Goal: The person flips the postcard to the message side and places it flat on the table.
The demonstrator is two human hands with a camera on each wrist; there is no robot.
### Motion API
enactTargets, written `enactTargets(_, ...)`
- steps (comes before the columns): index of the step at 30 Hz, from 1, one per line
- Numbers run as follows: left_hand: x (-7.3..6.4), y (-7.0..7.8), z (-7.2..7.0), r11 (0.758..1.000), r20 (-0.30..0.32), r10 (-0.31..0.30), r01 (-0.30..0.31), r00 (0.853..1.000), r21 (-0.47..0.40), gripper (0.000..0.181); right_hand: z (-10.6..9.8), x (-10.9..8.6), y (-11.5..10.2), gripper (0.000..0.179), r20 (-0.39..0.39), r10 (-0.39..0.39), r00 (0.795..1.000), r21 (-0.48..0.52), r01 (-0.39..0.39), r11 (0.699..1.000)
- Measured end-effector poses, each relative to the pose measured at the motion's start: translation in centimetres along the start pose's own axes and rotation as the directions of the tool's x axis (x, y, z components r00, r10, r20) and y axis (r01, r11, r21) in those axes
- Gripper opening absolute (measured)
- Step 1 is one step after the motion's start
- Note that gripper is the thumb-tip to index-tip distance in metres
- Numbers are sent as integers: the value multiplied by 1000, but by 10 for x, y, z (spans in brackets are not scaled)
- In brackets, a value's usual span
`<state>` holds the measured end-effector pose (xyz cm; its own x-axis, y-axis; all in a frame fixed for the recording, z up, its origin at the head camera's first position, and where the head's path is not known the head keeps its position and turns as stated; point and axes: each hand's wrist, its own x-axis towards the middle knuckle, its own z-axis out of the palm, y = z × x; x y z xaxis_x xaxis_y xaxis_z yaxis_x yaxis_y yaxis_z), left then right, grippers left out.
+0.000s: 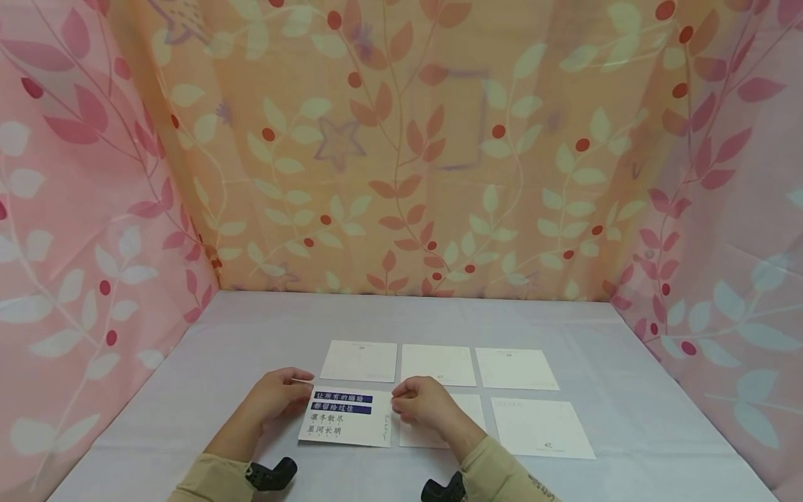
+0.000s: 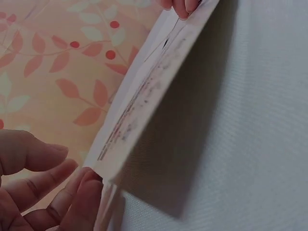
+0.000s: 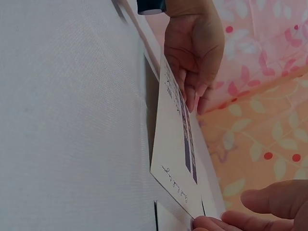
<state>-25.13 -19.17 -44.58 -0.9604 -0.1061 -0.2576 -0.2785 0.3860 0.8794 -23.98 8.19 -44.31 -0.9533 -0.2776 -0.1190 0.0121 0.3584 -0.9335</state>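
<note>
A white postcard with dark blue bars and lines of Chinese characters is tilted up, with a shadowed gap under its near edge in the left wrist view. At its left edge is my left hand, fingertips touching the card and thumb apart from it. My right hand is at the opposite edge, with fingertips against the card's corner and the thumb raised off it. Handwriting runs along the card's right side. Part of another white card is hidden behind my right hand.
Three white cards form the back row: a left card, a middle card and a right card. Another card lies front right. Patterned curtains surround the white tabletop. Black devices are on both wrists.
</note>
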Motion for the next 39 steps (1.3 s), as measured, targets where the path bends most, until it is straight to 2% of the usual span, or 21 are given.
enactTargets(7,2,0,-1,999,15,12,-11,1000,-38,33,0,0,1,16,1,-10,1000,-5,10,1000)
enactTargets(17,0,3,3,1000,13,5,-5,1000,16,34,1,-1,0,15,1,-7,1000,-10,7,1000)
enactTargets(22,0,2,6,1000,3,1,-1,1000,13,31,0,-1,1,14,-4,-4,1000,-27,4,1000)
enactTargets(33,2,-2,6,1000,7,0,0,1000,-10,24,-1,0,2,13,-14,-49,999,-85,48,995)
enactTargets(39,2,-3,5,1000,11,-4,4,1000,-15,23,-4,1,2,13,-51,-85,995,-171,75,982)
